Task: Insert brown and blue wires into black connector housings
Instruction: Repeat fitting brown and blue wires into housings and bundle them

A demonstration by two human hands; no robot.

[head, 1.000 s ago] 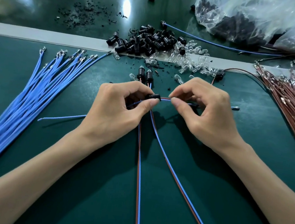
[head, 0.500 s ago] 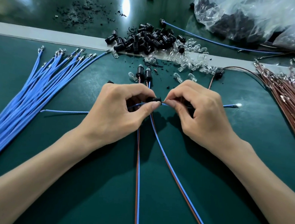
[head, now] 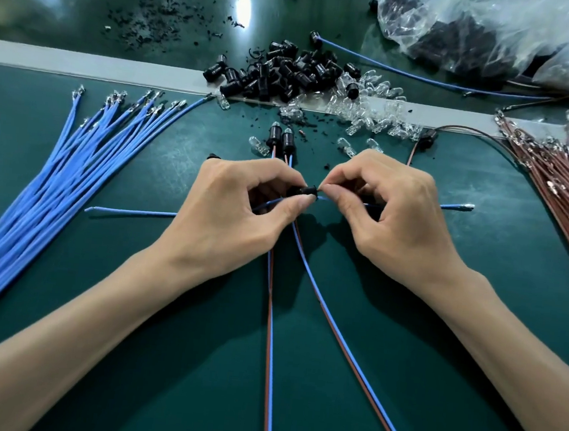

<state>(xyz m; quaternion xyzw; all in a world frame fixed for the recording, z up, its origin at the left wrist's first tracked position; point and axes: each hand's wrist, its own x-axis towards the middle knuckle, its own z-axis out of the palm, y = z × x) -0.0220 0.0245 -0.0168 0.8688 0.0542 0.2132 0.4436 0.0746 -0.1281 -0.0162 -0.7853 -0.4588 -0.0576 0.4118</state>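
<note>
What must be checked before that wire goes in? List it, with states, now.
1. Left hand grips the housing: ok.
2. Right hand pinches the blue wire beside the housing: ok.
3. Wire's terminal inside the housing: not ok; it sticks out past the right hand.
4. Brown wire seated in the housing: cannot tell; hidden in the grip.
5. Brown bundle within reach: ok, it lies at the right.
</note>
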